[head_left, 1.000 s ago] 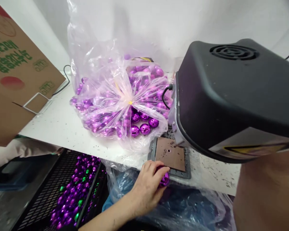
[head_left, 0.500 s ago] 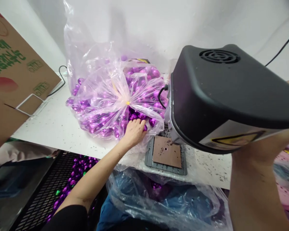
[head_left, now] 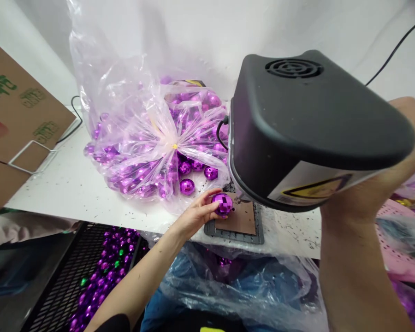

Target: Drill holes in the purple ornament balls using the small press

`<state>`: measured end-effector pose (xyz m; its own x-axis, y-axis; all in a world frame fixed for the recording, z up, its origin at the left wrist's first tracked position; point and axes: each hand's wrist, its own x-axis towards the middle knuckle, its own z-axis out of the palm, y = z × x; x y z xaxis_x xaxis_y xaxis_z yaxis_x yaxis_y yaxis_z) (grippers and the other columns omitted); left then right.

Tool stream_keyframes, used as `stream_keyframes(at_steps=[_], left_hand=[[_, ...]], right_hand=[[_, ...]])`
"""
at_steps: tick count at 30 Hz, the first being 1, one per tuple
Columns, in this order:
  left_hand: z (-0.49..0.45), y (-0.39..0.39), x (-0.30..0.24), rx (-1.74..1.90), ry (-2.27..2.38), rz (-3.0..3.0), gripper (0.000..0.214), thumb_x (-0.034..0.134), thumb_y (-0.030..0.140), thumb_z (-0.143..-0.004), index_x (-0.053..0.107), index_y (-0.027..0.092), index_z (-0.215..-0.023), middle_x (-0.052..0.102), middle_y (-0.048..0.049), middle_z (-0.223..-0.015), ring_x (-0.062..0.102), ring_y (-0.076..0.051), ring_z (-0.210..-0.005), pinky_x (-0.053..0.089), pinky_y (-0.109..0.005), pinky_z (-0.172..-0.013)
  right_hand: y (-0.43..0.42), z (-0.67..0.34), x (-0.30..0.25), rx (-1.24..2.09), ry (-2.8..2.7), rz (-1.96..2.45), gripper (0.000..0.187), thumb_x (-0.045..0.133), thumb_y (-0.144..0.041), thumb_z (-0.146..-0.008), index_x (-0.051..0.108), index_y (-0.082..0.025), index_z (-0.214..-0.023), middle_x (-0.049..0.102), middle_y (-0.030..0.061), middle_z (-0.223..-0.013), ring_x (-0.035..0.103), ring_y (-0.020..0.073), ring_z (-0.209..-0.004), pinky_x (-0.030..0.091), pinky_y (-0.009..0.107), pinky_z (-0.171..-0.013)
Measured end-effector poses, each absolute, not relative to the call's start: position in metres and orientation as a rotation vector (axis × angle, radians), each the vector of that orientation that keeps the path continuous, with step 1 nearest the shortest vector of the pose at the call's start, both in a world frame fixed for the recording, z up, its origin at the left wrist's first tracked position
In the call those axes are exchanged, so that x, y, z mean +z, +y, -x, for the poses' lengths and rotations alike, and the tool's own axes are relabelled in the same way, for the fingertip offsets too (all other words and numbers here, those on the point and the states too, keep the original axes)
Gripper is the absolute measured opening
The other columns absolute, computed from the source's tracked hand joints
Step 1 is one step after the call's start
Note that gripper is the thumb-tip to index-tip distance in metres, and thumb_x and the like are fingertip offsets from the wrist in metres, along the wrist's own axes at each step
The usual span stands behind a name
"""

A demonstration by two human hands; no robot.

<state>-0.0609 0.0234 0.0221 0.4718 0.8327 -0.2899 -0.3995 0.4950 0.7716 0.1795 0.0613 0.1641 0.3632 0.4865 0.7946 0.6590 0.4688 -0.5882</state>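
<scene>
My left hand (head_left: 196,214) pinches a purple mirror ball (head_left: 222,203) over the brown pad (head_left: 240,217) set in a grey frame, under the nose of a big black machine head (head_left: 307,124). Behind it a clear plastic bag (head_left: 148,138) bulges with several more purple balls; loose ones lie at its mouth (head_left: 187,186). My right hand (head_left: 394,170) reaches up behind the machine head's right end, and its fingers are hidden.
A cardboard box (head_left: 17,120) with a wire handle stands at the left on the white table (head_left: 65,189). Below the table edge a black crate (head_left: 90,281) holds purple and green balls. A blue-lined plastic bag (head_left: 249,286) hangs in front. A cable runs at upper right.
My left hand came out of the bag's mouth with a purple ball and moved right, onto the brown pad. The view shifted a little to the right.
</scene>
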Motion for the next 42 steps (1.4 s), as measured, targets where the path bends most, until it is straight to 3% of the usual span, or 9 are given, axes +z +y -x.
stream_keyframes(at_steps=[3,6,13,22,30,35,39,42], left_hand=[[0.055,0.023,0.017,0.864,0.797,-0.822,0.052,0.085,0.036,-0.075,0.066,0.020,-0.121,0.070,-0.0099,-0.125,0.068,-0.026,-0.113,0.056,-0.040,-0.095],[0.051,0.023,0.011,0.947,0.885,-0.965,0.051,0.085,0.037,-0.075,0.066,0.019,-0.119,0.072,-0.0079,-0.120,0.063,-0.026,-0.121,0.049,-0.042,-0.107],[0.038,0.016,-0.001,0.990,1.052,-1.364,0.051,0.075,0.039,-0.085,0.056,0.019,-0.128,0.070,-0.0083,-0.120,0.066,-0.025,-0.112,0.051,-0.044,-0.102],[0.024,0.006,-0.002,0.923,1.105,-2.061,0.045,0.065,0.023,-0.092,0.050,0.019,-0.135,0.062,-0.0136,-0.137,0.056,-0.029,-0.128,0.045,-0.047,-0.111],[0.005,0.004,-0.007,0.925,1.270,-1.933,0.036,0.064,0.040,-0.094,0.060,0.021,-0.124,0.067,-0.0113,-0.126,0.061,-0.029,-0.121,0.042,-0.051,-0.111],[0.001,0.003,-0.010,0.856,1.330,-1.982,0.034,0.059,0.038,-0.096,0.061,0.022,-0.125,0.065,-0.0123,-0.130,0.057,-0.030,-0.127,0.030,-0.060,-0.120],[0.003,0.004,-0.006,0.817,1.341,-2.019,0.029,0.059,0.039,-0.095,0.062,0.023,-0.119,0.066,-0.0110,-0.124,0.058,-0.030,-0.123,0.021,-0.064,-0.124],[0.003,0.004,-0.004,0.810,1.331,-2.010,0.030,0.061,0.040,-0.094,0.061,0.024,-0.120,0.066,-0.0104,-0.123,0.059,-0.030,-0.122,0.024,-0.062,-0.124]], right_hand=[[0.061,-0.180,0.165,-0.168,-1.278,1.133,0.056,0.046,-0.065,-0.092,0.048,-0.012,-0.075,0.027,-0.0033,-0.066,0.027,0.0002,-0.063,0.022,0.024,-0.065],[0.059,-0.179,0.166,-0.180,-1.284,1.137,0.058,0.045,-0.067,-0.091,0.048,-0.012,-0.075,0.028,-0.0031,-0.066,0.027,-0.0001,-0.064,0.021,0.023,-0.064],[0.058,-0.178,0.165,-0.194,-1.306,1.105,0.050,0.048,-0.057,-0.095,0.051,-0.010,-0.079,0.033,-0.0037,-0.065,0.031,-0.0014,-0.064,0.023,0.019,-0.063],[0.056,-0.176,0.166,-0.217,-1.316,1.126,0.050,0.046,-0.057,-0.096,0.051,-0.010,-0.080,0.034,-0.0039,-0.065,0.030,-0.0022,-0.063,0.024,0.018,-0.062],[0.055,-0.174,0.165,-0.196,-1.294,1.142,0.055,0.040,-0.061,-0.097,0.050,-0.009,-0.081,0.031,-0.0043,-0.065,0.028,-0.0031,-0.064,0.020,0.020,-0.064],[0.055,-0.174,0.163,-0.193,-1.332,1.106,0.055,0.034,-0.061,-0.097,0.050,-0.010,-0.085,0.030,-0.0033,-0.069,0.028,-0.0019,-0.067,0.023,0.021,-0.066],[0.048,-0.170,0.160,-0.295,-1.274,1.115,0.054,0.038,-0.060,-0.099,0.053,-0.010,-0.084,0.042,-0.0017,-0.074,0.035,-0.0010,-0.069,0.027,0.023,-0.065],[0.035,-0.172,0.150,-0.346,-1.199,1.129,0.062,0.040,-0.068,-0.096,0.059,-0.011,-0.081,0.048,0.0016,-0.077,0.045,0.0020,-0.072,0.034,0.026,-0.069]])
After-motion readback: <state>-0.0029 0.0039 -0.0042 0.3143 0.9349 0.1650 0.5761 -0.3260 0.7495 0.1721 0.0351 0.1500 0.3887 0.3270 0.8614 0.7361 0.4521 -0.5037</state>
